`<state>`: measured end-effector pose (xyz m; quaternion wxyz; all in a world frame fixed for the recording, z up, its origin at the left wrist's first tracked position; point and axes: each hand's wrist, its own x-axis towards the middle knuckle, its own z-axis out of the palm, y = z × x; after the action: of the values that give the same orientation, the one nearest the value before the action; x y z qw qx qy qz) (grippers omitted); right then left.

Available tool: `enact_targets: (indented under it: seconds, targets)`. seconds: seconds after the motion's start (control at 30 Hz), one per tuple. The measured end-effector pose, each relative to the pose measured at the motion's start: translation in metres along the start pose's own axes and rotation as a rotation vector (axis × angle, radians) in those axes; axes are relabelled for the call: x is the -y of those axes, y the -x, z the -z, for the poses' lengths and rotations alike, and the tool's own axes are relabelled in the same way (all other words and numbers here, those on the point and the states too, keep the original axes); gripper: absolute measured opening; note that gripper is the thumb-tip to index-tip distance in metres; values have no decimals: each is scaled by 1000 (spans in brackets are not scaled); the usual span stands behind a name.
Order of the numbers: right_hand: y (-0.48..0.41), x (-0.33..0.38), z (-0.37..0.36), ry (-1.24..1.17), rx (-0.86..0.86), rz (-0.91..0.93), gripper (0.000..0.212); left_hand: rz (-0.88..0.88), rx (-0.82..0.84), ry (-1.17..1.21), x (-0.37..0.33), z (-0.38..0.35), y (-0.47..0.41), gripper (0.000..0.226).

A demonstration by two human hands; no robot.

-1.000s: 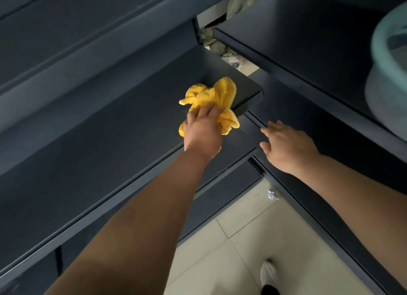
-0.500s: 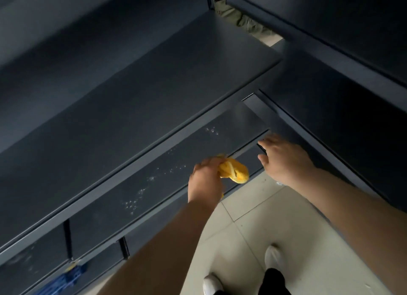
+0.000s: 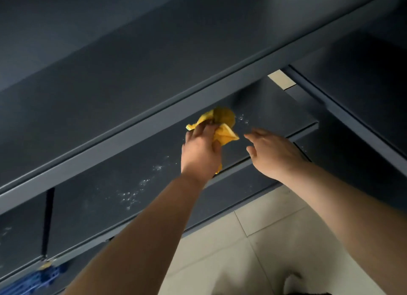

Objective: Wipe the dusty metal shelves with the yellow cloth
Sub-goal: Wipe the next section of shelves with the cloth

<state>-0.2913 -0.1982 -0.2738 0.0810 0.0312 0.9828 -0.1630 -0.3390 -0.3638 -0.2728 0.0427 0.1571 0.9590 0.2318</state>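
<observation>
Much remains, I judge: white specks [image 3: 130,195] dot the lower shelf [image 3: 92,197] left of the yellow cloth [image 3: 223,127], which the left hand [image 3: 201,150] grips bunched toward the shelf's right end. The right hand [image 3: 273,151] hovers open beside it, fingers relaxed. The upper shelf [image 3: 132,85] looks clean: flat, matte, dark metal; the cloth is soft and crumpled
</observation>
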Motion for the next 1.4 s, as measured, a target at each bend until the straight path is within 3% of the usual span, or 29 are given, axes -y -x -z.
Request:
enact_targets:
  seconds: [0.07,0.17,0.23,0.33,0.43,0.63,0.9,1.03,1.2,1.4]
  targets:
    - [-19,2,-14,16,-22,24,40,1,197,31,16,-16,-11,58]
    - [-45,7,-39,-12,-53,70,44,119,86,111,49,-30,-26,46]
    - [-57,13,-57,-14,-35,119,51,248,43,-78,75,-30,-40,40]
    - [-68,25,-88,98,117,182,73,355,139,-311,100,-26,-54,46]
    - [-79,24,-111,170,163,217,81,271,123,-413,115,-30,-63,44]
    - [-107,30,-127,178,63,279,69,255,98,-488,123,-43,-79,36]
    - [-173,37,-132,125,54,188,61,228,159,-608,114,-46,-91,33]
    - [-191,11,-120,54,31,59,56,203,210,-681,109,-48,-99,28]
    - [-175,-46,-102,43,-27,-104,56,119,251,-737,100,-57,-110,36]
    - [-103,-59,-101,72,-40,-67,53,146,280,-682,100,-57,-116,41]
